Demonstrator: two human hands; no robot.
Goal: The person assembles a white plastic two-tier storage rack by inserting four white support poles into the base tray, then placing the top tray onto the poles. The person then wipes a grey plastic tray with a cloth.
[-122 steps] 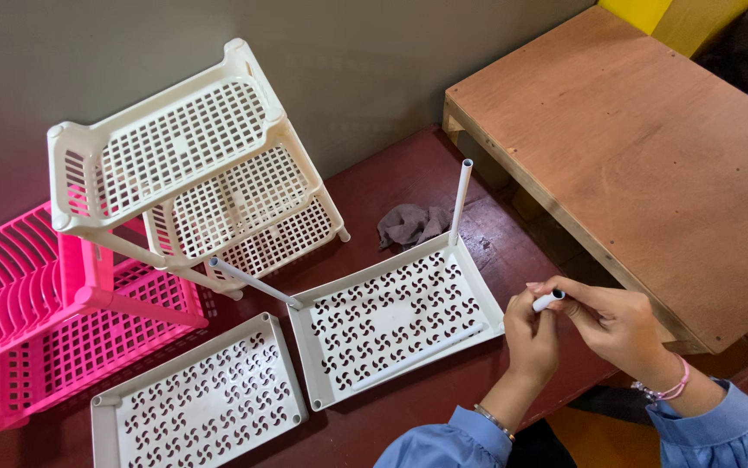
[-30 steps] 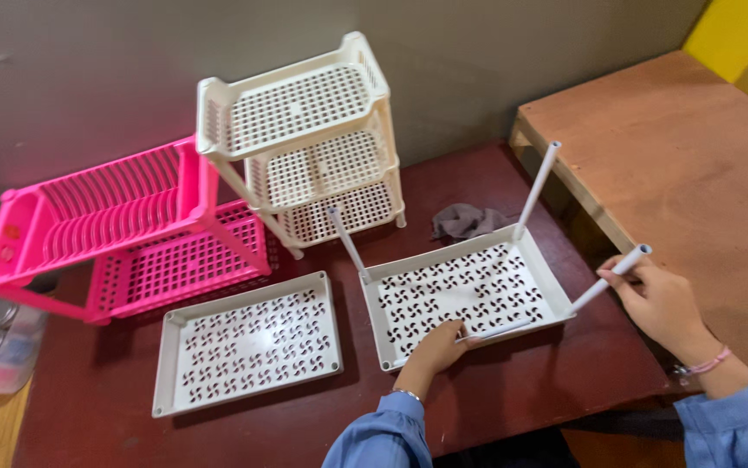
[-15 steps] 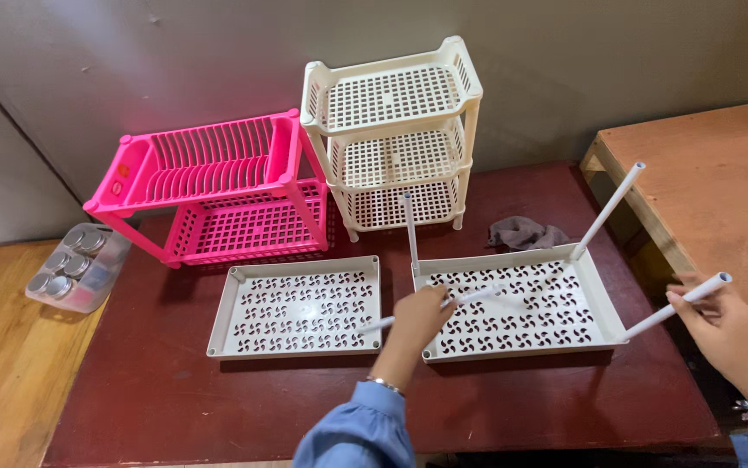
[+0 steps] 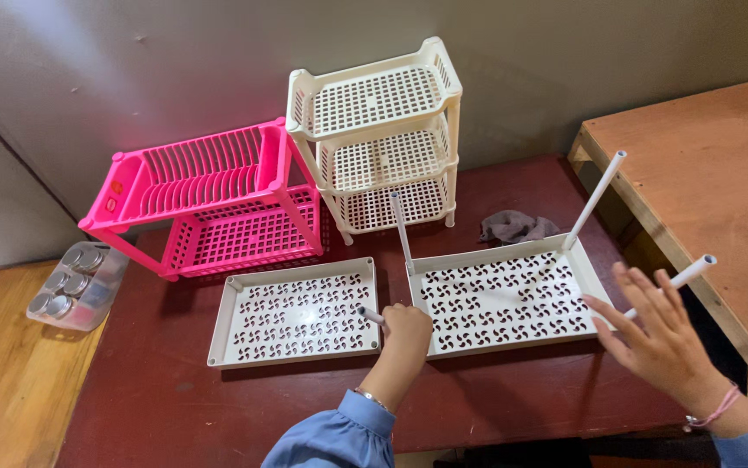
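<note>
Two white perforated plastic trays lie side by side on the dark red table point(image 4: 175, 399). The right tray point(image 4: 504, 299) has white tubes standing in three corners: one at the back left point(image 4: 402, 230), one at the back right point(image 4: 595, 199), one slanting out of the front right corner point(image 4: 677, 279). My left hand point(image 4: 404, 334) is closed around a short white tube point(image 4: 371, 315) at the near right corner of the left tray point(image 4: 296, 310). My right hand point(image 4: 656, 334) hovers with fingers spread just in front of the slanting tube, holding nothing.
A white three-tier rack point(image 4: 383, 139) and a pink dish rack point(image 4: 205, 204) stand at the back against the wall. A grey cloth point(image 4: 513, 227) lies behind the right tray. A clear box of small jars point(image 4: 75, 286) sits on a wooden surface at the left. A wooden board point(image 4: 703, 173) lies to the right.
My right hand has let go of the slanting tube, which now stands in the tray corner by itself. My left hand has moved from the right tray to the left tray's corner with a short tube.
</note>
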